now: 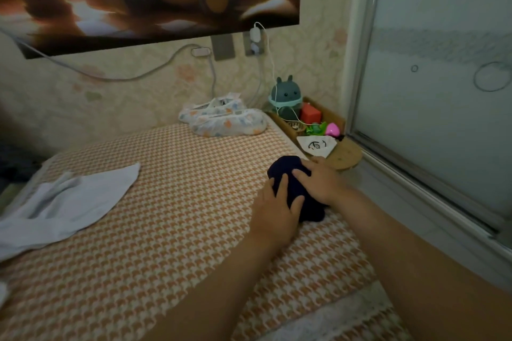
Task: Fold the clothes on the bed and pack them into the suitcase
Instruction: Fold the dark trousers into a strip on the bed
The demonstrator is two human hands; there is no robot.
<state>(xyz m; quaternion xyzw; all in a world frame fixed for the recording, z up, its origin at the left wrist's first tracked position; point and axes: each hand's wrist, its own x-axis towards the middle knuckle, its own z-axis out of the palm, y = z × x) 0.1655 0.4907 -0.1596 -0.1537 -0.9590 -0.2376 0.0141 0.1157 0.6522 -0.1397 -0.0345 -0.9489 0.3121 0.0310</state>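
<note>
A small dark navy garment [291,174], bunched into a compact bundle, lies on the bed [171,202] near its right edge. My left hand [277,207] lies over the bundle's near left side with fingers spread on the cloth. My right hand [321,177] rests on top of it from the right, fingers lying flat across the fabric. A pale blue garment [69,199] lies spread and rumpled on the left part of the bed. No suitcase is in view.
A patterned white cloth bundle [224,119] sits at the head of the bed by the wall. A wooden shelf [346,158] beside the bed holds a rabbit-shaped lamp [286,97], small toys and a white paper. A glass sliding door [443,91] stands on the right.
</note>
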